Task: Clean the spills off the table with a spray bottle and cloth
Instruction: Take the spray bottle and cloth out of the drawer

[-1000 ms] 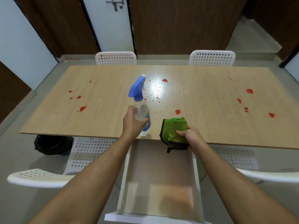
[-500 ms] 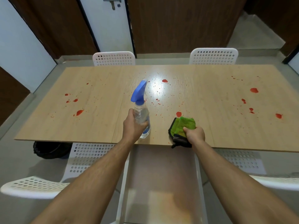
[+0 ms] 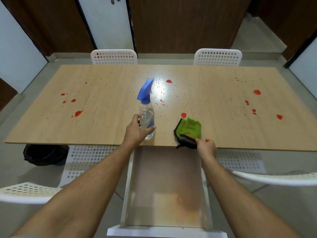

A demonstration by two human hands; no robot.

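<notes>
A clear spray bottle (image 3: 146, 115) with a blue trigger head stands upright on the wooden table (image 3: 223, 134) near its front edge. My left hand (image 3: 136, 131) grips its lower body, thumb on the right side. A green cloth (image 3: 189, 128) with a dark border lies flat on the table to the right of the bottle. My right hand (image 3: 205, 146) sits at the table's edge just behind it, thumb tip touching the cloth's near corner, fingers loosely curled. Red spills dot the left (image 3: 78, 113), the middle (image 3: 183, 115) and the right (image 3: 256, 92) of the tabletop.
Two white perforated chairs (image 3: 114, 56) stand at the far side, and two more (image 3: 25, 191) flank me at the near side. A white open drawer (image 3: 167, 186) juts out under the table between my arms. A black bin (image 3: 45, 154) sits on the floor at left.
The bottle went down and forward until it stood on the table. My right hand laid the cloth flat on the table and drew back to its near edge.
</notes>
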